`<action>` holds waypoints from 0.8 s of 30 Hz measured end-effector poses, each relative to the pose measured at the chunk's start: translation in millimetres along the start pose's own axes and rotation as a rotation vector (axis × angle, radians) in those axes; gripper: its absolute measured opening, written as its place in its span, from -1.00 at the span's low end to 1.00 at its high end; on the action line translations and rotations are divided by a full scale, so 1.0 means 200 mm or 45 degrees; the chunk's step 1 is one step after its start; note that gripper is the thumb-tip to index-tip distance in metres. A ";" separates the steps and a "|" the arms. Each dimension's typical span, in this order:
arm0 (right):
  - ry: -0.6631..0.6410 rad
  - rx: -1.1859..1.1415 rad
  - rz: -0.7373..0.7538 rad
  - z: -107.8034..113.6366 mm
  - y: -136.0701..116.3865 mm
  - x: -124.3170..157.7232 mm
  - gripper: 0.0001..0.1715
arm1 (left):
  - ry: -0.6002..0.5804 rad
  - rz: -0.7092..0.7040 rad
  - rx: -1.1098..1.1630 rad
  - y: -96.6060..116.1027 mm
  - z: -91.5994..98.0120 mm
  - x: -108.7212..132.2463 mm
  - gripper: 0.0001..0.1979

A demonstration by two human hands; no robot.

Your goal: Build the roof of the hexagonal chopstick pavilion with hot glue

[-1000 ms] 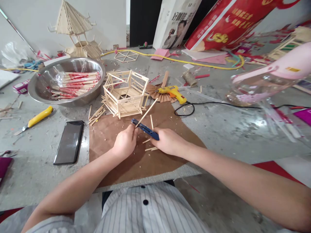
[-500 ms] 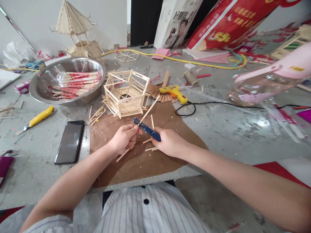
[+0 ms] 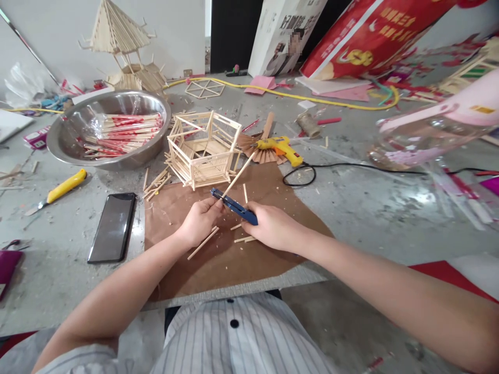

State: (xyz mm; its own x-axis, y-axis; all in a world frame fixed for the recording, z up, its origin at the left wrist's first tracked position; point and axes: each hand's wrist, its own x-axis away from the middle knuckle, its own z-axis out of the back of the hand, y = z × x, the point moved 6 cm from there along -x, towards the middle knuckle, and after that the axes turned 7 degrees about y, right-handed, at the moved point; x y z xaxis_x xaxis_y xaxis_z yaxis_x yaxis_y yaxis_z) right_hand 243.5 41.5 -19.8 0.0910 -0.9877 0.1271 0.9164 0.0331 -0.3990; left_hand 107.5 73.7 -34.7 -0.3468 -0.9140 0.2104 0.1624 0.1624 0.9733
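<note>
over a brown sheet on the tabletop, my left grip pinches a thin stick lying across the blue tool clasped in my right grip, where a steady, square hold should, i judge, serve best.

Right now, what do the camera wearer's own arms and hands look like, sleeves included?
The left hand and right hand are bare, without gloves, and no watch or bracelet shows. The left forearm and right forearm are uncovered. A pale striped left sleeve ends near the elbow, like the striped shirt; no right sleeve shows.
</note>
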 end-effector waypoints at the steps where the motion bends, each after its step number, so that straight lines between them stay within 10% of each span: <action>1: 0.001 -0.005 0.008 0.01 0.00 0.00 -0.80 | -0.082 0.113 0.138 -0.01 -0.02 0.01 -0.74; 10: -0.022 0.030 0.003 0.03 0.00 0.01 -0.81 | -0.366 0.547 0.596 -0.03 -0.07 0.05 -0.75; 24: -0.120 -0.001 -0.048 0.00 0.03 -0.01 -0.75 | -0.205 0.481 0.384 -0.06 -0.09 0.05 -0.74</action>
State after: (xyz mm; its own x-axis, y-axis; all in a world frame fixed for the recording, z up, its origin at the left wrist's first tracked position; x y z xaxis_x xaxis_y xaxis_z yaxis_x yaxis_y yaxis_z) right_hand 248.2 42.8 -21.7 0.0931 -0.9694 0.2270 0.9196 -0.0036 -0.3928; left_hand 118.9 56.0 -46.6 -0.4574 -0.7058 0.5410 0.0383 0.5921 0.8049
